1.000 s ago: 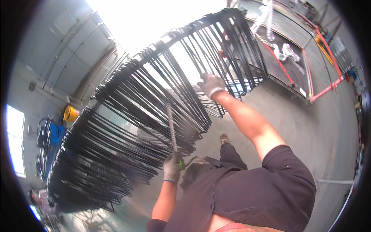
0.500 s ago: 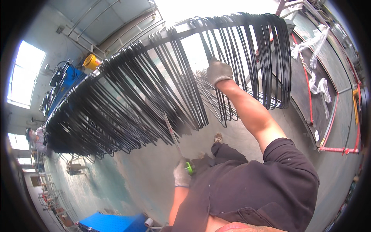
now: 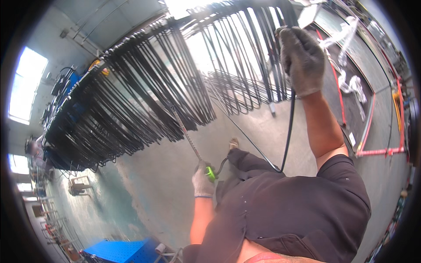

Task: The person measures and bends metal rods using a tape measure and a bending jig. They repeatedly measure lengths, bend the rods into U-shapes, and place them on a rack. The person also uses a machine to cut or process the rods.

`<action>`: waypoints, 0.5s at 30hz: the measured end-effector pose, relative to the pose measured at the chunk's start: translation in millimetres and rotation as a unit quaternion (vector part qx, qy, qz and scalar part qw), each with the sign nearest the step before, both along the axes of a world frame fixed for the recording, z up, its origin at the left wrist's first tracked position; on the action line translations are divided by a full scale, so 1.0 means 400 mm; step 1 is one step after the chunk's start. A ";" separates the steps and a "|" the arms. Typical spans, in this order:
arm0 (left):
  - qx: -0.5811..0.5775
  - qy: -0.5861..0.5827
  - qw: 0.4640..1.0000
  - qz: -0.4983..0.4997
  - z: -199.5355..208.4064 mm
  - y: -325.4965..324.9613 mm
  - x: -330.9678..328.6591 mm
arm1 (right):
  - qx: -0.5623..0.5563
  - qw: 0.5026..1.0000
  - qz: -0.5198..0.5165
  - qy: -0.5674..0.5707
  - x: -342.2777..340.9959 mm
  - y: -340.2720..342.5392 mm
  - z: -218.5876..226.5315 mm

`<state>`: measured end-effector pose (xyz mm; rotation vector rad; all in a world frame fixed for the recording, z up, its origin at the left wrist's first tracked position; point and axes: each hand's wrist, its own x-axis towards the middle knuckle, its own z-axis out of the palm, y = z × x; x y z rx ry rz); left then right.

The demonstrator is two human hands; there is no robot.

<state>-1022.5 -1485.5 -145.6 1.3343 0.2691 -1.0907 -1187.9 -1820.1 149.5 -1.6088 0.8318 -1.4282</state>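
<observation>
Lower centre, the left hand [image 3: 202, 182] gripped a tape measure [image 3: 211, 174]. Upper right, the right hand [image 3: 303, 63] clutched a rod [image 3: 289, 131].

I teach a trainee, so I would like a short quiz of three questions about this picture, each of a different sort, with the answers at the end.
1. Choose one. What does the left hand hold?
a) a hammer
b) a tape measure
c) a paintbrush

2. Look at the right hand. True or false: it is bare.

3. Fill in the gap: the red bars are on the ____ side of the picture.

Key:
1: b.
2: False; it wears a glove and holds a bent black rod.
3: right.
</observation>
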 end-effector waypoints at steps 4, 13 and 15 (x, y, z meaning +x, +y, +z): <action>0.011 0.070 0.993 -0.097 -0.032 0.082 -0.155 | -0.008 0.997 -0.002 -0.079 -0.204 0.139 0.077; -0.039 0.130 0.957 -0.257 0.105 0.107 -0.541 | 0.037 0.993 -0.032 -0.110 -0.550 0.289 0.124; -0.043 0.125 0.959 -0.249 0.097 0.107 -0.624 | 0.034 0.992 -0.015 -0.121 -0.615 0.300 0.097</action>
